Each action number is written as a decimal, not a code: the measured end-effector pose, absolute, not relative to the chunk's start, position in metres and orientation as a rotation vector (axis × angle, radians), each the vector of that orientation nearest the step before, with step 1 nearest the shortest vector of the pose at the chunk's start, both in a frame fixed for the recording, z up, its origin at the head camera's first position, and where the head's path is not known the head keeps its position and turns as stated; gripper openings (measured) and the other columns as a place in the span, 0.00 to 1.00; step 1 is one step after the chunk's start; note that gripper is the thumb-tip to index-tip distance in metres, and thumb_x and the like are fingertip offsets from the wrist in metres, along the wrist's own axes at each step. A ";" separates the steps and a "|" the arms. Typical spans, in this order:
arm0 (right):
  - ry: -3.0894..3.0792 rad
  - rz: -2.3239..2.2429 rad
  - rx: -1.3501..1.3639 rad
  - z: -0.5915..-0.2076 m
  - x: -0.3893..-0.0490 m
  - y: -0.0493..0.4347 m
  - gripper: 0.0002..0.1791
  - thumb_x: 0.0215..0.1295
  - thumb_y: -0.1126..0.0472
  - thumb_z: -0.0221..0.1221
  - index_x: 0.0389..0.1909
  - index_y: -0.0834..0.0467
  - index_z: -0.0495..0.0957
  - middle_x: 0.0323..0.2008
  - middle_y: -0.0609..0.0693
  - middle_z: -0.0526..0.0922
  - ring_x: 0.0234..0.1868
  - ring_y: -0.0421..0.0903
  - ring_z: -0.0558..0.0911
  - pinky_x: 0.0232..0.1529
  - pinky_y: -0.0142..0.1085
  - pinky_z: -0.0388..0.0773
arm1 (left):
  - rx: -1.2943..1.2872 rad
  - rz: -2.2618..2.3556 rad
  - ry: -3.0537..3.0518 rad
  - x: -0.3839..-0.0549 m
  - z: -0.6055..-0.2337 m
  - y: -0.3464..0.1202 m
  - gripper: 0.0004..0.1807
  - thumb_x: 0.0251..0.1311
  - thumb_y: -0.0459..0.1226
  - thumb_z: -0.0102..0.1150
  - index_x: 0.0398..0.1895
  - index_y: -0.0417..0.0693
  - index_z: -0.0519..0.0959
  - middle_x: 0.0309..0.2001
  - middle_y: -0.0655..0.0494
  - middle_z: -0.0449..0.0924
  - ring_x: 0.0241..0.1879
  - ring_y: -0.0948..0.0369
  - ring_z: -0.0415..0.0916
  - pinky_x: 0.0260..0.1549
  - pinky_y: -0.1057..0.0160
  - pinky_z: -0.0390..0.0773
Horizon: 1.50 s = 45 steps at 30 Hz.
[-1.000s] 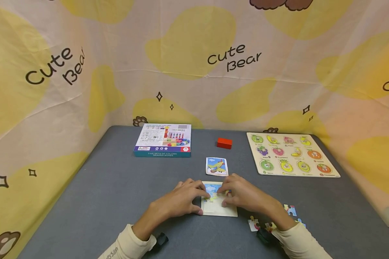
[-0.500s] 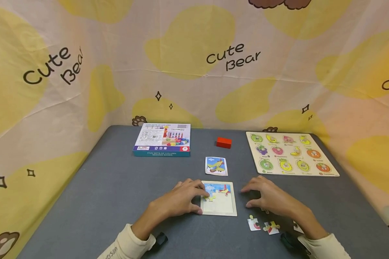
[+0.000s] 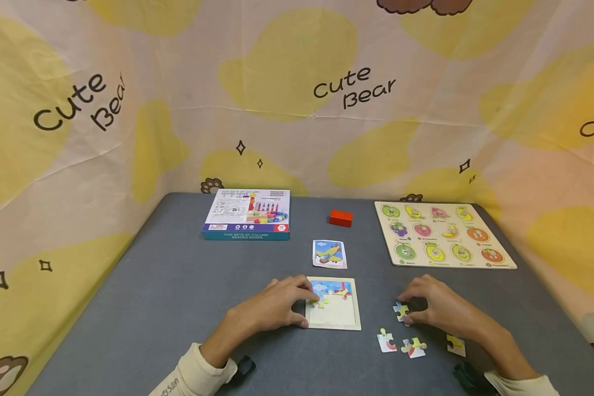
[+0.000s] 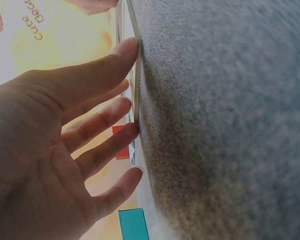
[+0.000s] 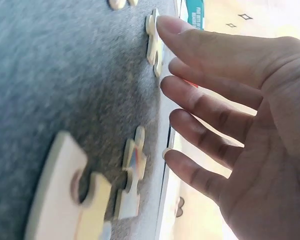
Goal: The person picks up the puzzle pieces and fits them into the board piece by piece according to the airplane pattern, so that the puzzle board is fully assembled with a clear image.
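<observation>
A pale square puzzle tray [image 3: 344, 318] lies in front, with sky-blue and red airplane pieces fitted along its top. My left hand [image 3: 286, 301] rests at its left side, thumb against the edge and index finger over the pieces; the left wrist view shows these fingers [image 4: 107, 152] fairly straight. To the tray's right, my right hand [image 3: 438, 303] pinches a puzzle piece [image 3: 401, 312] low at the table, thumb on one edge and index finger at the other. Loose puzzle pieces lie below it: a white and pink piece [image 3: 386, 342], a yellow and red piece [image 3: 414, 347] and a yellow one [image 3: 456, 345].
Behind the tray lies an airplane picture card [image 3: 329, 254]. A red block [image 3: 341, 218] is farther back. At the back left sits a flat toy box [image 3: 247, 214], and a fruit puzzle board [image 3: 445, 235] lies at the right. Printed cloth [image 3: 277, 82] walls the table.
My right hand has left the tray, moving right and down to a loose puzzle piece. A red airplane piece shows in the tray where that hand was. My left hand stays put.
</observation>
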State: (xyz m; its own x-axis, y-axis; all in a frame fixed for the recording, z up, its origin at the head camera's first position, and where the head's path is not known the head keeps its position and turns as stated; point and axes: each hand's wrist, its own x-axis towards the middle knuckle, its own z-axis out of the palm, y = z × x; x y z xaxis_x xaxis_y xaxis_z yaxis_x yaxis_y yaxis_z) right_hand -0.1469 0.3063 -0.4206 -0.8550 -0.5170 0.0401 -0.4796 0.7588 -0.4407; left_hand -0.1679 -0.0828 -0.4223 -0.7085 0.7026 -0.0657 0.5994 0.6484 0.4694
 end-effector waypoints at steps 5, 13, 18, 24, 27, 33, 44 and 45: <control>2.859 -0.665 -0.827 -0.423 -0.144 0.313 0.15 0.56 0.50 0.79 0.44 0.47 0.91 0.42 0.37 0.84 0.45 0.37 0.75 0.46 0.40 0.76 | 1.046 0.608 2.614 -0.168 -0.422 -0.082 0.26 0.62 0.45 0.77 0.64 0.56 0.85 0.61 0.60 0.77 0.64 0.59 0.74 0.53 0.56 0.68; 2.875 -0.638 -0.765 -0.424 -0.143 0.315 0.12 0.56 0.50 0.79 0.40 0.44 0.91 0.39 0.34 0.82 0.44 0.37 0.76 0.46 0.40 0.76 | 1.048 0.610 2.612 -0.168 -0.424 -0.082 0.27 0.62 0.46 0.77 0.65 0.56 0.85 0.62 0.59 0.77 0.64 0.58 0.74 0.52 0.57 0.68; 2.897 -0.652 -0.755 -0.425 -0.143 0.313 0.11 0.56 0.47 0.78 0.37 0.42 0.90 0.37 0.32 0.81 0.42 0.35 0.75 0.44 0.38 0.75 | 1.054 0.611 2.610 -0.168 -0.425 -0.082 0.26 0.62 0.46 0.77 0.64 0.56 0.85 0.62 0.59 0.77 0.63 0.59 0.74 0.52 0.57 0.68; 2.912 -0.654 -0.748 -0.425 -0.144 0.311 0.11 0.56 0.46 0.79 0.35 0.43 0.89 0.36 0.32 0.81 0.40 0.34 0.74 0.42 0.37 0.74 | 1.041 0.610 2.610 -0.168 -0.425 -0.082 0.27 0.62 0.46 0.77 0.65 0.56 0.85 0.61 0.59 0.77 0.63 0.59 0.74 0.52 0.57 0.68; 2.929 -0.667 -0.770 -0.426 -0.145 0.308 0.11 0.56 0.46 0.79 0.35 0.43 0.89 0.35 0.33 0.81 0.40 0.34 0.73 0.41 0.36 0.74 | 1.034 0.607 2.611 -0.168 -0.424 -0.082 0.27 0.62 0.46 0.77 0.65 0.56 0.85 0.62 0.59 0.77 0.63 0.58 0.74 0.53 0.56 0.69; 2.960 -0.677 -0.824 -0.424 -0.150 0.295 0.10 0.58 0.47 0.78 0.35 0.42 0.89 0.36 0.32 0.80 0.41 0.34 0.74 0.44 0.37 0.74 | 1.035 0.610 2.614 -0.169 -0.423 -0.082 0.26 0.62 0.46 0.77 0.64 0.55 0.86 0.61 0.59 0.77 0.63 0.59 0.74 0.53 0.57 0.69; 2.908 -0.556 -0.840 -0.417 -0.169 0.253 0.10 0.61 0.47 0.76 0.40 0.44 0.90 0.40 0.34 0.80 0.46 0.38 0.76 0.50 0.43 0.77 | 1.039 0.626 2.619 -0.168 -0.422 -0.083 0.27 0.62 0.46 0.77 0.64 0.55 0.85 0.61 0.59 0.77 0.63 0.58 0.74 0.53 0.56 0.69; 2.910 -0.544 -0.874 -0.417 -0.171 0.249 0.10 0.61 0.48 0.77 0.40 0.45 0.90 0.40 0.34 0.81 0.46 0.39 0.76 0.50 0.43 0.78 | 1.041 0.626 2.619 -0.169 -0.422 -0.083 0.27 0.62 0.46 0.77 0.64 0.55 0.85 0.61 0.59 0.77 0.63 0.58 0.74 0.53 0.56 0.69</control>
State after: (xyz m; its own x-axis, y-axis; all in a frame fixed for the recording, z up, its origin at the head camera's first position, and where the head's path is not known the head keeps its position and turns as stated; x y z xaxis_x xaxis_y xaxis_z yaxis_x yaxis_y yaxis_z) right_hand -0.1708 0.2488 -0.4169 -0.8383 -0.5431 0.0480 -0.5238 0.7779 -0.3473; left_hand -0.1686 -0.0830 -0.4220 -0.7122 0.6980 -0.0747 0.5890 0.6520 0.4775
